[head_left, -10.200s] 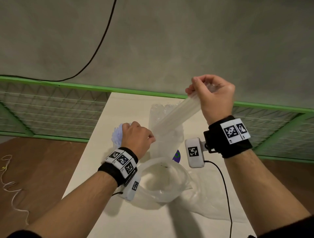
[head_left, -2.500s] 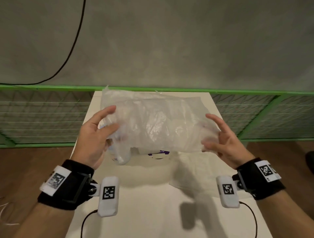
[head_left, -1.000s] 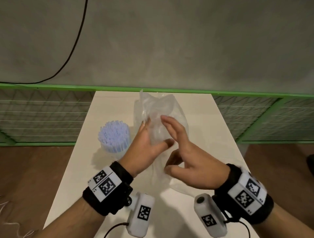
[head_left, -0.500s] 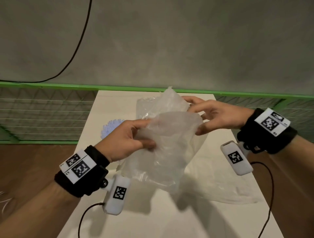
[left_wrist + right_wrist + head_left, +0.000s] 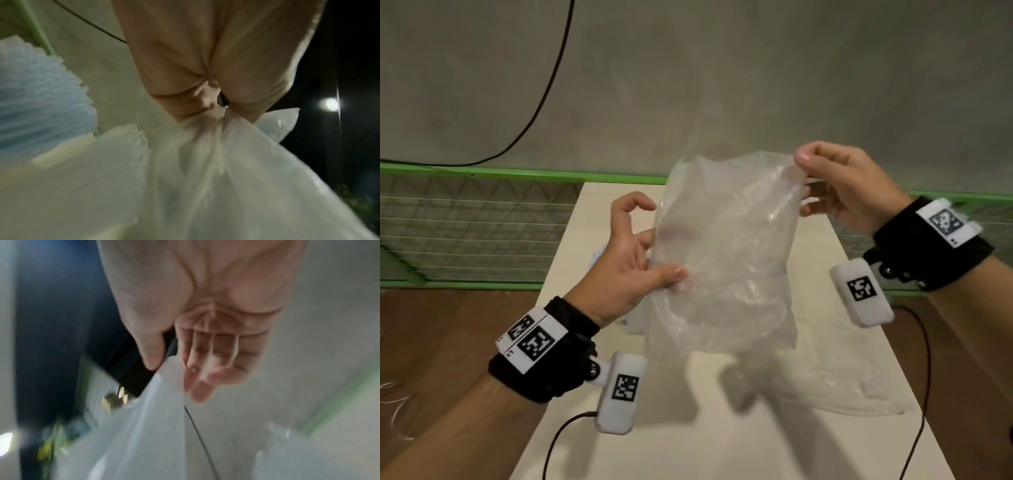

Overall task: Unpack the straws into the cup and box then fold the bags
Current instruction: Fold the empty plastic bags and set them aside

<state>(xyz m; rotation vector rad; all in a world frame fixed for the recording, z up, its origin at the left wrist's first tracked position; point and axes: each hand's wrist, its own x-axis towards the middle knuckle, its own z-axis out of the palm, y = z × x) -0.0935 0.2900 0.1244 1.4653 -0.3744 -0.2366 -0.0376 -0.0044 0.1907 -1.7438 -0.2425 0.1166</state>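
A clear, crumpled plastic bag (image 5: 726,253) hangs in the air above the white table (image 5: 722,438). My left hand (image 5: 630,263) pinches its left edge between thumb and fingers, which shows close up as the bag (image 5: 226,170) bunched at my fingertips. My right hand (image 5: 839,185) pinches the bag's upper right corner; the bag (image 5: 144,426) hangs from thumb and fingers there. A cup of pale blue straws (image 5: 37,97) stands to the left, mostly hidden behind my left hand in the head view. A second clear bag (image 5: 842,383) lies flat on the table at the right.
A green rail with wire mesh (image 5: 476,219) runs behind the table. A black cable (image 5: 544,89) crosses the grey wall. Wrist-camera cables trail over the table's front part. Brown floor lies on both sides.
Both hands have lifted the bag higher and spread it out flat. My right hand moved up and to the right, now at the top corner. The left hand shifted its pinch lower on the left edge.
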